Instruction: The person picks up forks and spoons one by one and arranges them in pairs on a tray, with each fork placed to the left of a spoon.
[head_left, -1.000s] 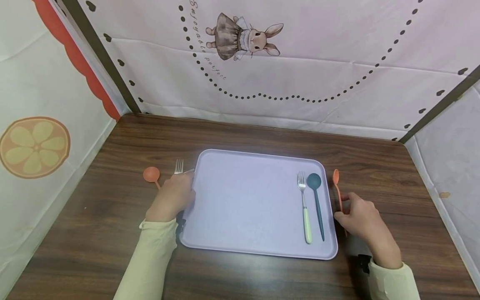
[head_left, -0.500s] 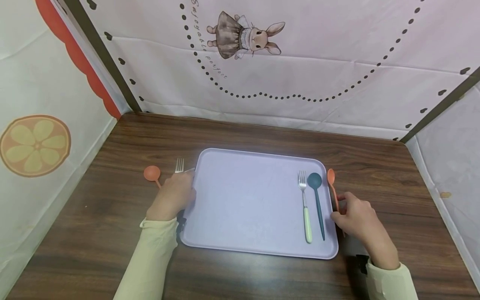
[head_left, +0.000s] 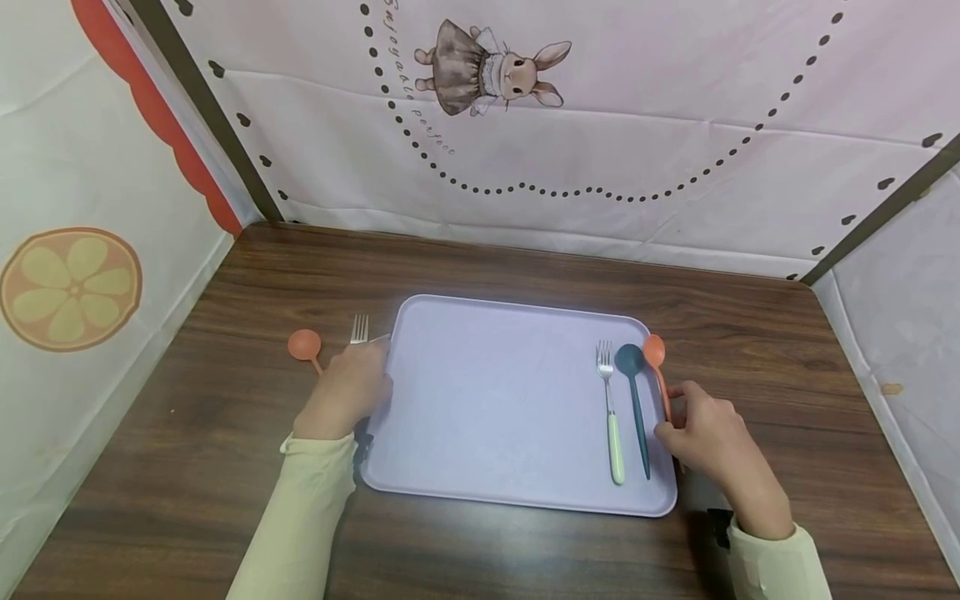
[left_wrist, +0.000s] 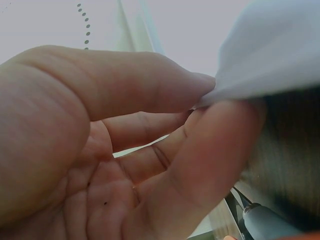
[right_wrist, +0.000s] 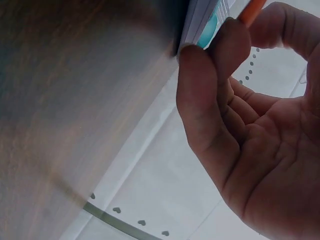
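My left hand (head_left: 341,396) pinches the left rim of the pale lavender tray (head_left: 495,400); the left wrist view has thumb and finger on that tray edge (left_wrist: 270,60). On the right, my right hand (head_left: 705,429) pinches an orange spoon (head_left: 655,352) by its handle, its bowl over the tray's right rim. Seen from the right wrist, the orange handle (right_wrist: 251,11) lies between thumb and finger, and a fingertip meets the tray's side. Inside the tray lie a fork with a pale green handle (head_left: 615,450) and a dark teal spoon (head_left: 630,361), side by side.
Left of the tray, on the brown wood table (head_left: 187,467), lie an orange round-bowled spoon (head_left: 304,344) and a fork (head_left: 359,329), both partly hidden by my left hand. Printed white cloth walls (head_left: 600,150) enclose the table's back and sides.
My right hand has carried the orange spoon leftward, from the table beside the tray to over its right rim. The left hand has stayed on the tray's edge.
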